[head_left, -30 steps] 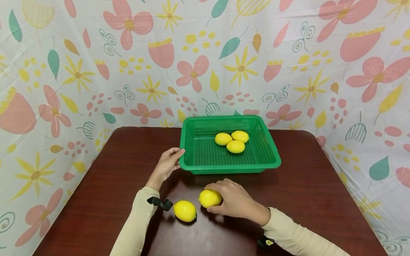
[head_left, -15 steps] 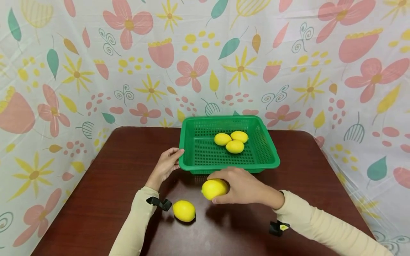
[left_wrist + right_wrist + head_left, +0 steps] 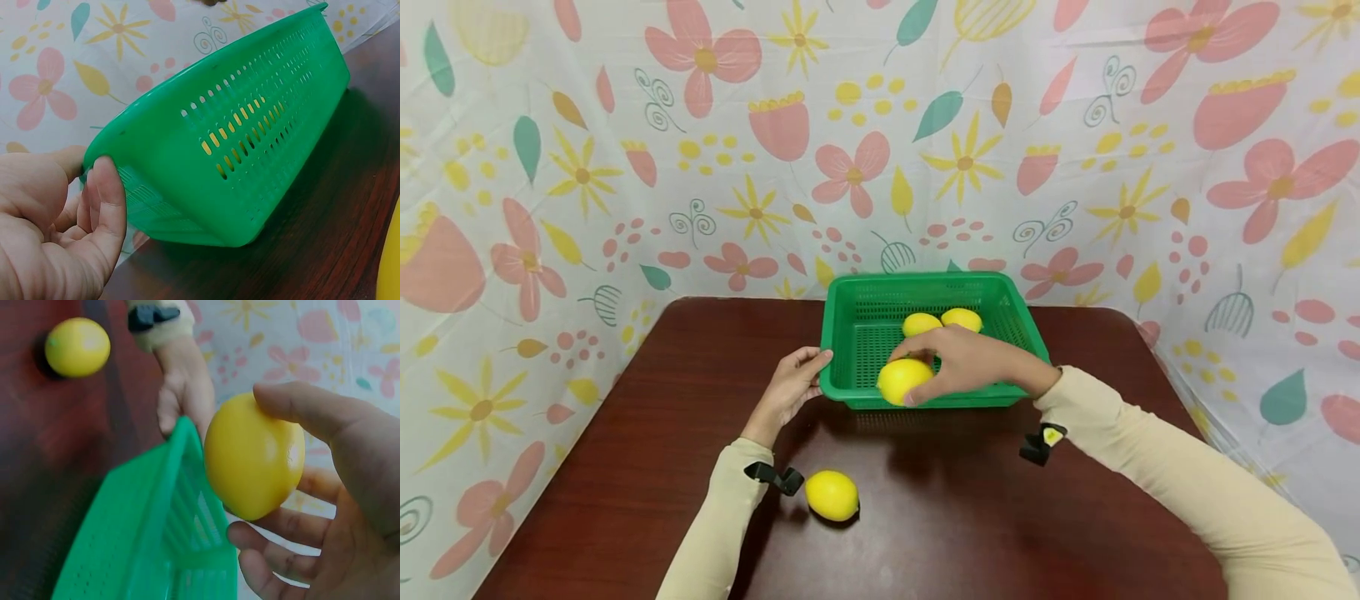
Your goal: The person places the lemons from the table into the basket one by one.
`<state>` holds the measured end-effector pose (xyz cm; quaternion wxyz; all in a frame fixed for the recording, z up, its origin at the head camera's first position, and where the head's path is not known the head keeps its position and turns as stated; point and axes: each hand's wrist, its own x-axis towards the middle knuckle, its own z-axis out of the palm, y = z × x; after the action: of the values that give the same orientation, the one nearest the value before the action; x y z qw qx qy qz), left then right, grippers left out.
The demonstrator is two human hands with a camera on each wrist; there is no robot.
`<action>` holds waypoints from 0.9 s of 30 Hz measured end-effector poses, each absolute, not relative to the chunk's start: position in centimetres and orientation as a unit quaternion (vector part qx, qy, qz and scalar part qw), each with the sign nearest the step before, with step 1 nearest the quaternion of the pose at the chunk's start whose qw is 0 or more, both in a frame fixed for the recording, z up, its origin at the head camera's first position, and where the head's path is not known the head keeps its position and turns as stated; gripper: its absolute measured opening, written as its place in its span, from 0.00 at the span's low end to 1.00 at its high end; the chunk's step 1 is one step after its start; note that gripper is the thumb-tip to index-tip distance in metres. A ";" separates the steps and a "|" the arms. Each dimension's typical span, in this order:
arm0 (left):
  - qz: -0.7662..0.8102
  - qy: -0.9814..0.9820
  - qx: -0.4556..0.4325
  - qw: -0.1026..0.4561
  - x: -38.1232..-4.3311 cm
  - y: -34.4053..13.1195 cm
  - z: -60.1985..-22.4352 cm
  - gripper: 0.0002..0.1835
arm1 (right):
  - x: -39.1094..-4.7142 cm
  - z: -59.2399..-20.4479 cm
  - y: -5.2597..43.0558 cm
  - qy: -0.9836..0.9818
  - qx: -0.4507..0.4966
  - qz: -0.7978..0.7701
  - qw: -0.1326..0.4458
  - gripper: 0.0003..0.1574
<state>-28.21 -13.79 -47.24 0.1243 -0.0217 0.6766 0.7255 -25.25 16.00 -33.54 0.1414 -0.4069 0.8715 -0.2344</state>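
Observation:
My right hand grips a yellow lemon between thumb and fingers, held above the near rim of a green plastic basket. In the right wrist view the same lemon appears close up, pinched by the thumb and fingers. My left hand pinches the basket's near left corner; the left wrist view shows its thumb and fingers on the rim. Inside the basket two lemons show, one beside the other. My right hand covers the part of the basket where a third lay.
Another lemon lies on the dark red-brown table, just right of the left wrist's black strap camera. Behind the table hangs a flower-printed cloth.
The right hand has lifted the lemon off the table and carried it forward to the basket's near rim. The left hand stays on the basket corner.

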 end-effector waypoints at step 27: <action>0.724 0.679 -0.021 0.121 -28.2 -13.6 -47.1 0.20 | -39.9 -38.6 13.4 0.916 -0.310 -0.205 0.151 0.40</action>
<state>-28.22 -13.56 -47.13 0.1208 -0.0212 0.6788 0.7240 -39.92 13.41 -38.65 0.1515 -0.3095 0.9162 -0.2046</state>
